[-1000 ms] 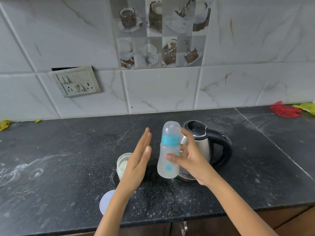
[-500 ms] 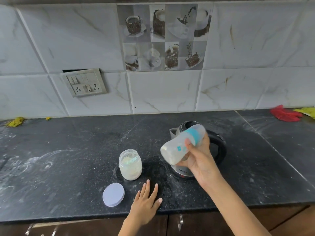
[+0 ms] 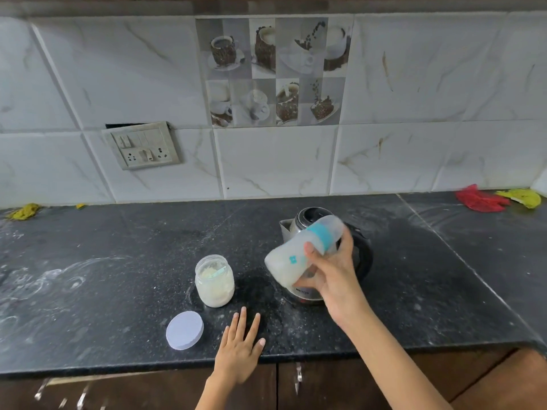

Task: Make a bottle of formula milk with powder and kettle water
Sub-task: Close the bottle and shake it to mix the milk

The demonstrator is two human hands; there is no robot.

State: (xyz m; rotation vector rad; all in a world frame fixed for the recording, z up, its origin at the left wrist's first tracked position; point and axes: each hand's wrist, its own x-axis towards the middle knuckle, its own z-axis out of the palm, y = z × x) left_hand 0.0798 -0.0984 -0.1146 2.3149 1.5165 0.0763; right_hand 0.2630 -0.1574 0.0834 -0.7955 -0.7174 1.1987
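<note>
The capped feeding bottle (image 3: 303,250), held tilted above the kettle (image 3: 313,232) by the right hand's (image 3: 334,275) curled fingers, should be shaken firmly while the flat, spread left hand (image 3: 239,347) is braced on the countertop (image 3: 118,261).

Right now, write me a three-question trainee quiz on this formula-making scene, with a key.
1. True or false: the powder jar has its lid screwed on.
2. Which hand holds the baby bottle? A) left hand B) right hand C) neither
3. Fill in: the left hand lies flat on the ____.

Key
1. False. The jar stands open and the round lid lies on the countertop in front of it.
2. B. The right hand grips the capped bottle, tilted with its cap end raised, in front of the kettle.
3. Countertop, near its front edge, to the right of the lid.
</note>
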